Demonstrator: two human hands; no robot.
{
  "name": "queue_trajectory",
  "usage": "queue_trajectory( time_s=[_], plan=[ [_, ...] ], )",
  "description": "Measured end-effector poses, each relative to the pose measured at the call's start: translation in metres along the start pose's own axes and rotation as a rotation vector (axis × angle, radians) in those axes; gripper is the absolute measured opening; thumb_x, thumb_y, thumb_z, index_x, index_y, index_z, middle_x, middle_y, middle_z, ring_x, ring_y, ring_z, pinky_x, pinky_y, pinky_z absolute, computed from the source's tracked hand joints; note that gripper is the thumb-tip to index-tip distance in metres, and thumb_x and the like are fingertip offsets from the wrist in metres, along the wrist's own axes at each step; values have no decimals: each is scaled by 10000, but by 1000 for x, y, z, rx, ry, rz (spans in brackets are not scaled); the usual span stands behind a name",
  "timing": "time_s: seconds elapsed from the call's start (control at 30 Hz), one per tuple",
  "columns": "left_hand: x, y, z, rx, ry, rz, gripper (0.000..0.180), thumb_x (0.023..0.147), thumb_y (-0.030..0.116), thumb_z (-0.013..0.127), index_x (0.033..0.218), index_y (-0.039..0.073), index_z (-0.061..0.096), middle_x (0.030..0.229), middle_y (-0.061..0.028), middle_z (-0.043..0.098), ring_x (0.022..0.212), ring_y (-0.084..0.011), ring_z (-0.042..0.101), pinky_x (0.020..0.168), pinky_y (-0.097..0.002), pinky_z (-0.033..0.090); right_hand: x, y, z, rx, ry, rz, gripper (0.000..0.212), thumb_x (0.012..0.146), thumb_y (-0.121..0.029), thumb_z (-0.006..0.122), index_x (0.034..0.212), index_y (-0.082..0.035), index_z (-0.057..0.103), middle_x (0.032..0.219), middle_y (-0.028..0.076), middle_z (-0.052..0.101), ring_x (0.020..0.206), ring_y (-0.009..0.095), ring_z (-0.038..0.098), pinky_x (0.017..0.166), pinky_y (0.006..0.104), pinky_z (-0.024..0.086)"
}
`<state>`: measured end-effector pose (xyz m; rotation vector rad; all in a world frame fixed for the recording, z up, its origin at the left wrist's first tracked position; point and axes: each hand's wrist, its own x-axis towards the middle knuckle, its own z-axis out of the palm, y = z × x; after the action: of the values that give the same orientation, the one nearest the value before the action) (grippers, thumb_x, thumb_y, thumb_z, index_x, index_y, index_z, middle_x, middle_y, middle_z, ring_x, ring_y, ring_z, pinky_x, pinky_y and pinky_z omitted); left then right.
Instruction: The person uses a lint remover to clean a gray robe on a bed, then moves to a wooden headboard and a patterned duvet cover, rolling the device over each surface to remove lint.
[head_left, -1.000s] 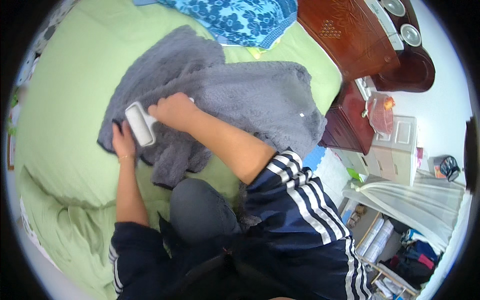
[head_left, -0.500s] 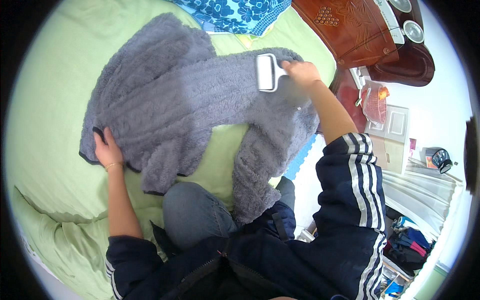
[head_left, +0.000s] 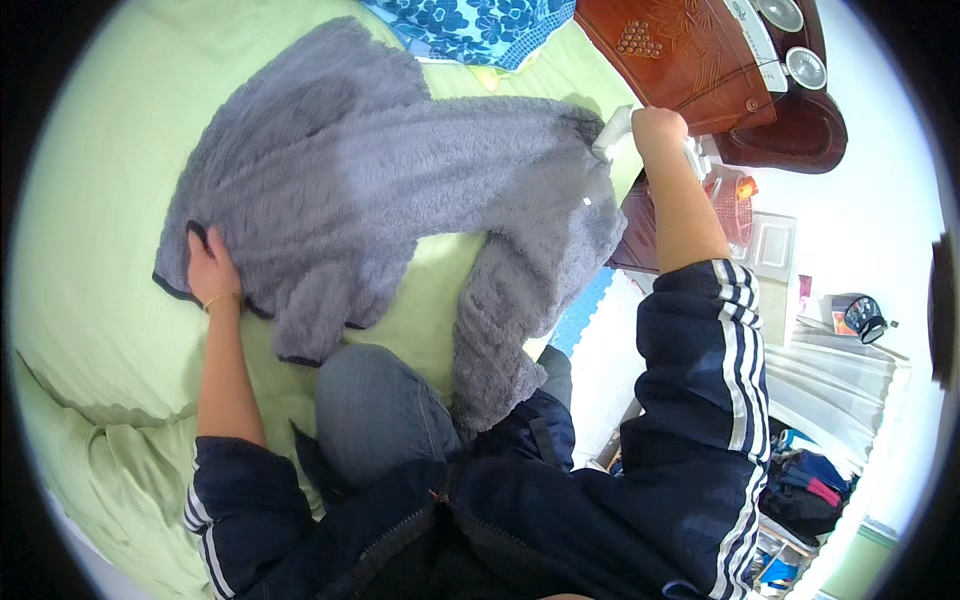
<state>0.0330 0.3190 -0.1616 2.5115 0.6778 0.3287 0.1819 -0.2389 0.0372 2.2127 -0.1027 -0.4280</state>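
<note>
While closed, right hand (head_left: 660, 130) around roller (head_left: 612, 134)

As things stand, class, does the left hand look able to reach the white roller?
Probably not: the left hand holds the grey garment near one end, while the right hand has the roller near the other.

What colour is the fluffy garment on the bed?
The garment is grey, best seen in the head view.

Wide fisheye view from the person's head, facing down between navy, white-striped fabric sleeves (head_left: 685, 350) toward a fluffy grey garment (head_left: 400, 175) near below, on pale green cloth bedding (head_left: 90, 260).
</note>
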Motion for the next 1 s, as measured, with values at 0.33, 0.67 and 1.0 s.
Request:
queue_trajectory(
  time_s=[0.33, 0.67, 1.0],
  plan=[
    [2, -10, 1, 40, 32, -3, 592, 859, 485, 394, 1228, 26, 453, 993, -264, 575, 915, -404, 555, 774, -429, 432, -97, -166, -51, 728, 322, -690, 181, 724, -96, 538, 902, -121, 515, 819, 101, 616, 754, 297, 611, 620, 400, 496],
    [4, -11, -4, 119, -16, -69, 522, 867, 442, 412, 1199, 44, 476, 1021, -235, 577, 922, -402, 548, 786, -425, 427, -79, -23, 111, 251, 60, -278, 113, 786, -109, 477, 845, -81, 569, 806, 119, 646, 752, 265, 646, 602, 387, 517],
    [1, -12, 5, 18, 27, -5, 533, 866, 430, 407, 1218, 32, 454, 1059, -239, 560, 951, -396, 541, 810, -420, 420, -79, 51, 92, 216, -84, 290, 195, 780, -152, 490, 936, -94, 592, 877, 105, 653, 773, 253, 649, 597, 417, 503]
  ],
)
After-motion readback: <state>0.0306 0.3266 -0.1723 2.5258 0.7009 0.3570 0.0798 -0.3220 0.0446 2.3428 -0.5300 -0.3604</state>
